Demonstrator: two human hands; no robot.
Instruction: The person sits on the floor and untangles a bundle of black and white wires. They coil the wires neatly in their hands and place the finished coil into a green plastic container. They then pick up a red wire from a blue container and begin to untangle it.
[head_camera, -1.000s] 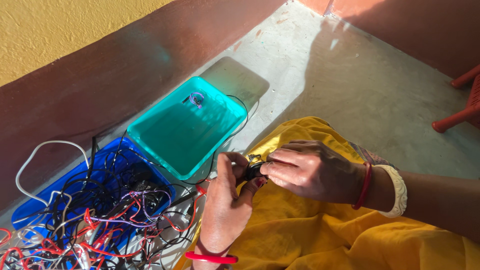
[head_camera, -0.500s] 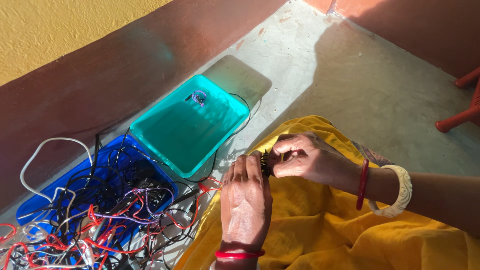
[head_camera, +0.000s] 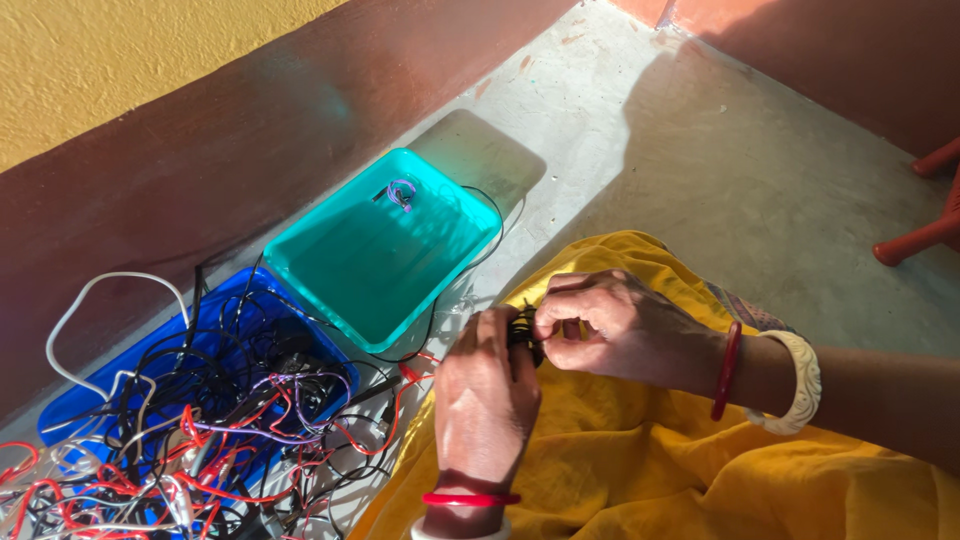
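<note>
My left hand (head_camera: 487, 392) and my right hand (head_camera: 612, 326) meet over my lap and both pinch a small coil of black cable (head_camera: 523, 328), which is mostly hidden between the fingers. A thin black wire (head_camera: 478, 255) runs from the coil toward the trays. The hands rest above yellow cloth (head_camera: 640, 460). A red bangle circles each wrist, and a white bangle sits on the right one.
A teal tray (head_camera: 350, 290) on the floor holds one small purple wire loop (head_camera: 401, 192). A blue tray (head_camera: 80, 400) to its left is heaped with tangled red, black and white cables (head_camera: 200, 440). A brown and yellow wall runs behind. Red furniture legs (head_camera: 925, 230) stand at the right.
My left hand has turned from palm-side up to back-side up over the coil. My right fingers shifted their pinch on the black cable. The view drifted slightly.
</note>
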